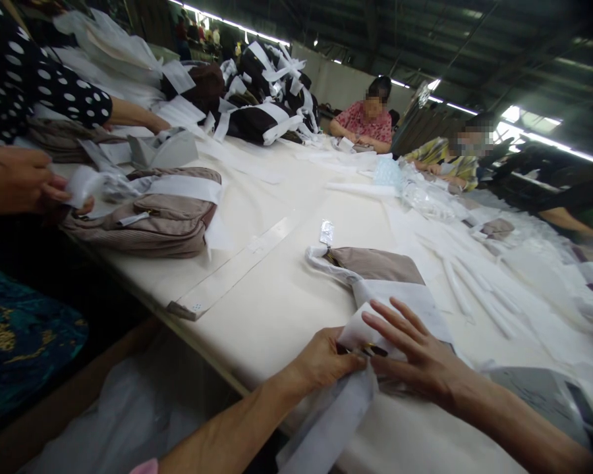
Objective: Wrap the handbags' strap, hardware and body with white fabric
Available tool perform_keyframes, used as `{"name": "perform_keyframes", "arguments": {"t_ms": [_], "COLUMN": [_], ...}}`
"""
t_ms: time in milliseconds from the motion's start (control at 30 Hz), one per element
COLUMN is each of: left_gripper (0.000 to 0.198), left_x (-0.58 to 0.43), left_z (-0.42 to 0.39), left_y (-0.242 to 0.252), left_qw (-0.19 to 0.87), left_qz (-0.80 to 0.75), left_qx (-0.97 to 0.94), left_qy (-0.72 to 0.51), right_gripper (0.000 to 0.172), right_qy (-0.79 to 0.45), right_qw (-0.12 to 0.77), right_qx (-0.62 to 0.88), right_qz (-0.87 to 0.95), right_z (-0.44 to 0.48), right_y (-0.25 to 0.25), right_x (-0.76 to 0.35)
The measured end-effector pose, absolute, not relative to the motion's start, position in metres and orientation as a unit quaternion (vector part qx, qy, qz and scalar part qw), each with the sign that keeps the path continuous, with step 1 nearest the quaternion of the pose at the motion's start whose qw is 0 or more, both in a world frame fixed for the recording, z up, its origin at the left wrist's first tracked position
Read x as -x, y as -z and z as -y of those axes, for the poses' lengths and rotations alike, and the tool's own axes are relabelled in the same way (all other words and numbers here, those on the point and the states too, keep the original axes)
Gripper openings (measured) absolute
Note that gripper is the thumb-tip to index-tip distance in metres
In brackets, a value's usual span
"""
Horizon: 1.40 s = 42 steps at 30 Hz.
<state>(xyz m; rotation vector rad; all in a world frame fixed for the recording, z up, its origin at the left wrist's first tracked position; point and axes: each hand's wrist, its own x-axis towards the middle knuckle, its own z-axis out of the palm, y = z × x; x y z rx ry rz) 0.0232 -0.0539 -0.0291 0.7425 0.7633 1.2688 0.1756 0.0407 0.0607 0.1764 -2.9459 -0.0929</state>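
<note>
Nearest us, a white strip (331, 421) trails over the table's edge from below our hands. Our left hand (326, 355) pinches white wrap (358, 329) between thumb and fingers at the bag's near end, beside a bit of dark metal. Our right hand (418, 349) is spread, fingers loose over the wrap, clasping nothing that we can make out. The bag (385, 263), brown and banded in white, lies flat on the table (277, 309) under and just beyond our hands; a foil tag (327, 232) sits at its far end. Left of it we see a ruler (242, 263), then a second bag (172, 220) with a co-worker's hand (44, 181) at its end. Farther right lies clear plastic (429, 197). Beyond, we see dark bags (252, 124) heaped up and two people, one in red (363, 122), one in yellow check (437, 153).
</note>
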Motion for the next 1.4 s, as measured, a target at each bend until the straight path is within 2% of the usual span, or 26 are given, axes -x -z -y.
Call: {"name": "perform_keyframes", "arguments": {"t_ms": [100,133,167,267,300,333,433,600,933,1100,1267,1333,1400], "left_gripper": [0.025,0.024,0.024,0.023,0.023,0.023,0.021,0.027,0.024,0.046,0.027,0.026,0.024], "left_x": [-0.025,-0.026,-0.026,-0.028,-0.029,-0.030,-0.031,-0.032,-0.039,-0.052,-0.061,-0.061,-0.062], "left_z": [0.052,0.052,0.052,0.054,0.054,0.055,0.057,0.055,0.068,0.077,0.073,0.072,0.070], "left_y": [0.029,0.029,0.030,0.033,0.034,0.035,0.037,0.040,0.023,0.017,0.030,0.034,0.038], "left_qw": [0.648,0.642,0.640,0.631,0.624,0.615,0.576,0.554,0.532,0.449,0.446,0.473,0.496], "left_qz": [-0.369,-0.376,-0.383,-0.397,-0.400,-0.404,-0.433,-0.475,-0.483,-0.539,-0.549,-0.525,-0.509], "left_qx": [-0.336,-0.339,-0.343,-0.362,-0.370,-0.378,-0.393,-0.369,-0.405,-0.439,-0.415,-0.412,-0.401], "left_qy": [-0.575,-0.575,-0.571,-0.559,-0.560,-0.561,-0.572,-0.575,-0.565,-0.561,-0.572,-0.575,-0.578], "right_gripper": [0.011,0.012,0.021,0.082,0.096,0.103,0.101,0.095,0.092,0.095,0.096,0.092,0.073], "right_qy": [-0.036,-0.059,-0.078,-0.118,-0.140,-0.170,-0.255,-0.270,-0.345,-0.388,-0.404,-0.395,-0.396], "right_qw": [0.050,0.031,0.021,0.028,0.023,0.005,-0.066,-0.105,-0.081,-0.069,-0.080,-0.082,-0.090], "right_qx": [0.001,0.027,0.058,0.168,0.195,0.210,0.219,0.248,0.249,0.260,0.288,0.295,0.285], "right_qz": [0.998,0.997,0.995,0.978,0.971,0.963,0.940,0.924,0.901,0.881,0.865,0.866,0.868], "right_z": [-0.049,-0.050,-0.051,-0.054,-0.055,-0.055,-0.057,-0.055,-0.053,-0.057,-0.061,-0.062,-0.062], "right_y": [-0.055,-0.054,-0.052,-0.049,-0.048,-0.047,-0.048,-0.053,-0.067,-0.064,-0.058,-0.057,-0.055], "right_x": [-0.172,-0.171,-0.170,-0.165,-0.163,-0.161,-0.151,-0.140,-0.150,-0.155,-0.159,-0.160,-0.161]}}
